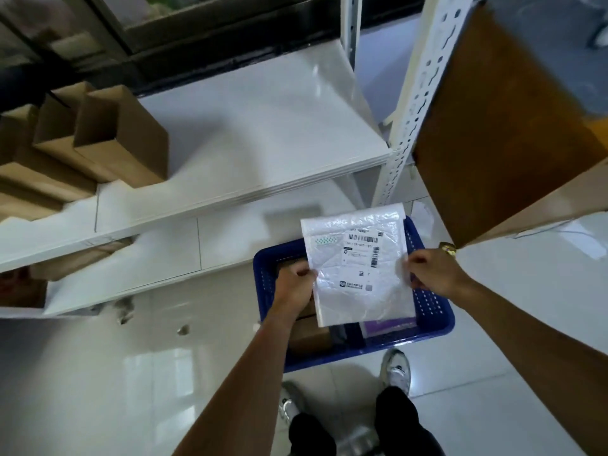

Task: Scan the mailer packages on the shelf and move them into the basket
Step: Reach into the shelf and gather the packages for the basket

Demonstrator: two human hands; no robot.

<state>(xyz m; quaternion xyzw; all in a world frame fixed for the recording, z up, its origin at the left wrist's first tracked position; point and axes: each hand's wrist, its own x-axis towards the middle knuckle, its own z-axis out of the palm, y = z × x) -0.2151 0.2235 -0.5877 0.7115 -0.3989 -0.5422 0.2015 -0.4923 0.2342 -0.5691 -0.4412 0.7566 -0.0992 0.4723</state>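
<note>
The big white shelf [230, 133] has open brown boxes [108, 133] at its left end, and I see no mailer left on it. Down on the floor in front of it sits the blue basket [431, 311]. The white mailer [358, 268] is held flat in the air right over the basket, with its label side up. The left hand [294, 284] pinches the mailer's left edge with curled fingers. The right hand [431, 274] pinches the right edge the same way.

I think this is the step of putting the mailer into the basket. I see no scanner, so I cannot tell if it is scanned. Next, both hands need to go down and let go, so the mailer lands flat on top.

Inside the basket there is a small brown box [311, 339] and something purple [391, 323], partly under the mailer.
</note>
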